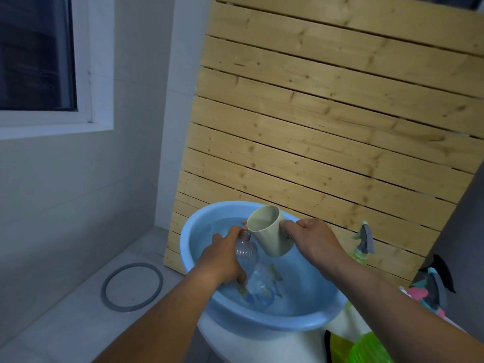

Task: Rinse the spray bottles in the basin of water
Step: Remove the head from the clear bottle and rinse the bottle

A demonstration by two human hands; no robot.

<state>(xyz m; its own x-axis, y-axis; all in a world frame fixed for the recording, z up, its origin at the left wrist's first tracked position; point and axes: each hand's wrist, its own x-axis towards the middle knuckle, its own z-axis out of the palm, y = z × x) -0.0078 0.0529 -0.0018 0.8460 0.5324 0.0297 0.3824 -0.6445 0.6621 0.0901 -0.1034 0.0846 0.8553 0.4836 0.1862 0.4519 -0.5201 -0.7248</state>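
the left hand (pixel 222 258) is curled around a clear ribbed plastic bottle (pixel 247 254), gripping its side and holding it tilted with the open neck up and its base down toward the water. the right hand (pixel 311 241) grips the handle of a pale beige plastic cup (pixel 267 233), tipped so its rim sits right at the bottle's mouth. both are held over a round light blue plastic basin (pixel 262 320) with water in it, which rests on a white rounded stand (pixel 235 341). under the water by the bottle lies something clear with blue and yellow patches, too blurred to tell. just right of the basin stands a translucent green spray bottle with a grey-and-teal trigger head (pixel 362 244), and further right another trigger sprayer with pink and teal parts (pixel 429 292). a bright green ribbed plastic object (pixel 372 349) shows at the bottom edge. behind the basin leans a pale slatted wooden panel (pixel 327 113). on the grey tiled floor to the left lies a dark grey ring (pixel 132 286), below a white-framed window (pixel 39 61).
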